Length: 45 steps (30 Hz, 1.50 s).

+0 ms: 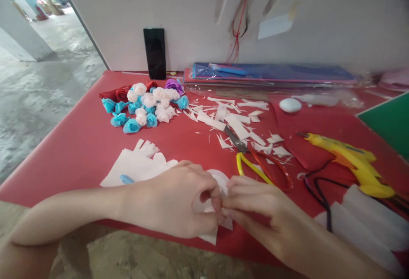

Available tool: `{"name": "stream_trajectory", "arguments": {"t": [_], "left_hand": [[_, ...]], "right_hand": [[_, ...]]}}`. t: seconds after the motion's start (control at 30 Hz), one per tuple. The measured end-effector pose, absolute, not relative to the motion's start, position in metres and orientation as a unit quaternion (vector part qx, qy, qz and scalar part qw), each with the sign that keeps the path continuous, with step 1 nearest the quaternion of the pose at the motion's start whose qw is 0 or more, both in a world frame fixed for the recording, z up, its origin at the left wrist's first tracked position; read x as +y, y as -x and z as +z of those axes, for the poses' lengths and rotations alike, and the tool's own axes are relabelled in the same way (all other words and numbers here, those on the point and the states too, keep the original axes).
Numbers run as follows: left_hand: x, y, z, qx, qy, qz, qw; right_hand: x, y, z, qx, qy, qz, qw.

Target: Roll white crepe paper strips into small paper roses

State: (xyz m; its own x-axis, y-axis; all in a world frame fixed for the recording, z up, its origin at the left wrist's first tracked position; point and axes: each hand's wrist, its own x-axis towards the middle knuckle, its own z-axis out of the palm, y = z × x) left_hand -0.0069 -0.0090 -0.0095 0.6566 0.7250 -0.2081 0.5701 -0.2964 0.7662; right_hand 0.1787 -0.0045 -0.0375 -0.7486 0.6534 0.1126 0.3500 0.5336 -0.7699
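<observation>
Where the fingertips meet at the near edge of the smooth red tabletop (79, 142), we find the left hand (179, 200) and the right hand (265, 211) together, thumb and fingers of each drawn in on a small, thin white paper piece (228, 222). We note that the left thumb and forefinger curve into a loop; the fingers hide much of the piece, so we cannot tell its full shape.

Just beyond the left wrist we record a flat white paper sheet with a ragged cut edge (124, 166), a slim light-blue plastic object (127, 179) lying on it, partly covered by the forearm. Just beyond the right hand lie metal scissors with one yellow and one red handle (243, 148), blades directed away from us into a scatter of narrow white paper scraps (238, 125).

To the right we log a yellow glue gun with a dark nozzle (351, 155), a black cord (326, 204) near it, and overlapping translucent white sheets (367, 219) at the near corner. Farther back sits a smooth white egg-shaped object (290, 105).

At far left we see a cluster of blue, pale pink, red and purple paper flowers (148, 100). Behind it, a black rectangular phone (155, 53) stands upright against a whitish panel (191, 15).
</observation>
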Motion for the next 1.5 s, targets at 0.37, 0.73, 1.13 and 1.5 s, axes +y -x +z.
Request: {"name": "stream_trajectory", "arguments": {"t": [0.37,0.73,1.13,1.5], "left_hand": [[-0.018,0.004,-0.025,0.345,-0.921,0.116,0.140],[-0.016,0.002,-0.031,0.294,-0.940,0.156,0.070],[-0.010,0.006,-0.012,0.304,-0.878,0.291,0.226],[-0.011,0.005,-0.015,0.325,-0.816,0.308,0.365]], "right_hand": [[-0.005,-0.174,-0.044,-0.833,0.330,0.394,0.203],[-0.010,-0.175,-0.046,-0.825,0.350,0.407,0.175],[-0.005,-0.175,-0.040,-0.796,0.312,0.386,0.346],[-0.005,-0.172,-0.033,-0.743,0.351,0.489,0.290]]}}
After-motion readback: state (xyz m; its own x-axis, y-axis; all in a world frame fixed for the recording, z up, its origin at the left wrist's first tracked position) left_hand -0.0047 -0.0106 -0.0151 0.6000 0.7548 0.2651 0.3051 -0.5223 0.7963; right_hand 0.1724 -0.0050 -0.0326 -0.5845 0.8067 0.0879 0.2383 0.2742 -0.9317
